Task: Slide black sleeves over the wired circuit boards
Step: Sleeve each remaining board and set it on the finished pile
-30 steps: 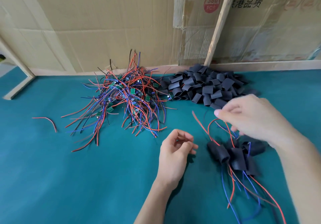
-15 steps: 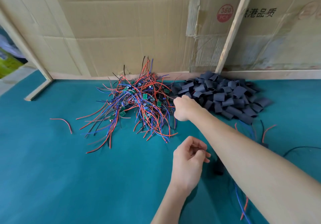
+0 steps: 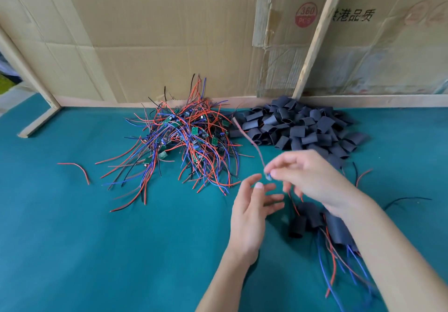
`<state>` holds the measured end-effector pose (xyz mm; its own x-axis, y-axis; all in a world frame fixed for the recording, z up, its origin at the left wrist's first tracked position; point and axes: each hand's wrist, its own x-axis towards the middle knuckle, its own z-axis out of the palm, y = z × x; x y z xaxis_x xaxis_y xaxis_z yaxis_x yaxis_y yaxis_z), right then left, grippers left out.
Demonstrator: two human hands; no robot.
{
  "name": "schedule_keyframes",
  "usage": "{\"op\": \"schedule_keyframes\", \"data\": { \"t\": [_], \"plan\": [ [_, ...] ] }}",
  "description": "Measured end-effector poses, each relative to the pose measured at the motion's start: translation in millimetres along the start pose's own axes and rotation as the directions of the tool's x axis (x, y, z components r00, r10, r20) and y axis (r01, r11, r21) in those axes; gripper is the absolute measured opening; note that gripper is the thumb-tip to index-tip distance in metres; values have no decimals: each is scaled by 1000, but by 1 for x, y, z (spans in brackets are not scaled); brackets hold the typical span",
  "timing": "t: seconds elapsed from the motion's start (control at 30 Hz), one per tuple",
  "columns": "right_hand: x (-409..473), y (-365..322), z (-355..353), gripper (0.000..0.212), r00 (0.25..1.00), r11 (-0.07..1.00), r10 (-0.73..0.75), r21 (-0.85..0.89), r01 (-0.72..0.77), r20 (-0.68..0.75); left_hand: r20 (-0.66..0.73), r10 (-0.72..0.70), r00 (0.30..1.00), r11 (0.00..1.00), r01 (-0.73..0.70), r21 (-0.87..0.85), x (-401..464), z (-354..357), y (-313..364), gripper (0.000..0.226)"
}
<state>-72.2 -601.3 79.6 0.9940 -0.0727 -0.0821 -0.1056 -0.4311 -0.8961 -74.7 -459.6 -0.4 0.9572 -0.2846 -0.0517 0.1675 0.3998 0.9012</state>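
A tangled heap of small green circuit boards with red, blue and black wires (image 3: pixel 184 142) lies at the back middle of the teal table. To its right sits a pile of black sleeves (image 3: pixel 300 125). My right hand (image 3: pixel 312 178) pinches one wired board between thumb and fingertips; its red wire (image 3: pixel 247 137) trails up and back, blurred. My left hand (image 3: pixel 252 210) is just below it, palm up, fingers spread and holding nothing. Several sleeved boards (image 3: pixel 315 219) lie under my right forearm, wires running toward me.
A loose red wire (image 3: pixel 77 170) lies at the left. A black wire (image 3: pixel 407 200) curls at the right. Cardboard walls (image 3: pixel 157 45) and a slanted wooden batten (image 3: pixel 317 38) close off the back. A wooden strip (image 3: pixel 38 122) lies at the far left.
My right hand has drawn back from the wire heap toward me with one wired board pinched in it. My left hand has opened its fingers and risen slightly toward it.
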Motion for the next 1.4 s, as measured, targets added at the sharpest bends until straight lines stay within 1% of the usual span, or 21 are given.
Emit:
{"op": "schedule_keyframes", "data": {
  "t": [0.1, 0.17, 0.2, 0.27, 0.33, 0.37, 0.43, 0.5, 0.53, 0.6, 0.7, 0.87, 0.97, 1.03, 1.1, 1.17, 1.23, 1.27, 1.3, 1.33, 1.4],
  "plan": [
    [-22, 7, 6, 7, 982, 996, 48, -82, -33, 182, 84, -2, 996, 997, -4, 72, 1, -1, 2, 36],
    [-25, 8, -4, 17, 973, 991, 55, -129, -27, 225, 111, -19, 994, 995, 8, 96, -1, -1, 2, 37],
    [-25, 7, -12, 16, 976, 988, 57, -150, -26, 209, 112, -25, 993, 994, 13, 104, -2, -1, 2, 36],
    [-17, 9, -32, 13, 992, 984, 42, -179, -21, 115, 93, -18, 995, 991, 5, 136, -3, -1, 1, 35],
    [-1, 19, -47, 9, 997, 973, 38, -223, -52, -66, 91, 1, 996, 984, -17, 179, -3, -1, 1, 34],
    [10, 27, -53, 8, 982, 960, 38, -266, -87, -186, 96, 10, 995, 979, -30, 201, -4, -1, 0, 33],
    [32, 43, -65, 15, 915, 920, 21, -351, -176, -402, 108, 23, 994, 968, -49, 245, -5, -2, 0, 30],
    [49, 54, -76, 21, 864, 888, 2, -396, -233, -504, 120, 41, 992, 953, -75, 294, -5, -1, 0, 26],
    [56, 57, -80, 23, 856, 870, 11, -417, -263, -518, 124, 46, 991, 946, -84, 314, -5, -1, -1, 24],
    [64, 63, -83, 25, 863, 827, 68, -455, -330, -501, 130, 45, 991, 937, -87, 339, -6, -1, -2, 24],
    [67, 70, -81, 23, 882, 809, 109, -475, -347, -459, 146, 50, 988, 923, -102, 370, -5, -2, -2, 26],
    [68, 72, -83, 21, 889, 810, 69, -495, -314, -452, 171, 80, 982, 873, -152, 464, -7, 2, -4, 27],
    [67, 74, -86, 22, 896, 821, 48, -494, -287, -442, 180, 81, 980, 863, -159, 479, -8, 3, -4, 27],
    [65, 74, -86, 22, 890, 812, -15, -525, -255, -456, 178, 80, 981, 864, -157, 478, -8, 3, -3, 26],
    [60, 74, -86, 20, 852, 789, -107, -566, -241, -512, 180, 84, 980, 859, -162, 486, -8, 3, -3, 27],
    [50, 74, -87, 21, 783, 821, -177, -529, -217, -596, 184, 94, 978, 854, -174, 490, -9, 3, -3, 27],
    [36, 68, -83, 25, 719, 909, -187, -396, -133, -670, 182, 105, 978, 846, -184, 501, -8, 3, -3, 28],
    [27, 63, -77, 26, 710, 946, -173, -315, -73, -683, 178, 110, 978, 842, -187, 507, -8, 3, -3, 29],
    [19, 56, -68, 24, 729, 971, -156, -238, -10, -666, 175, 114, 978, 839, -189, 510, -7, 2, -3, 30],
    [11, 49, -55, 22, 779, 985, -144, -164, 53, -611, 172, 118, 978, 838, -191, 511, -7, 2, -3, 31],
    [-4, 38, -24, 25, 900, 989, -145, -42, 140, -411, 168, 121, 978, 836, -192, 515, -7, 2, -4, 33]
  ]
}}
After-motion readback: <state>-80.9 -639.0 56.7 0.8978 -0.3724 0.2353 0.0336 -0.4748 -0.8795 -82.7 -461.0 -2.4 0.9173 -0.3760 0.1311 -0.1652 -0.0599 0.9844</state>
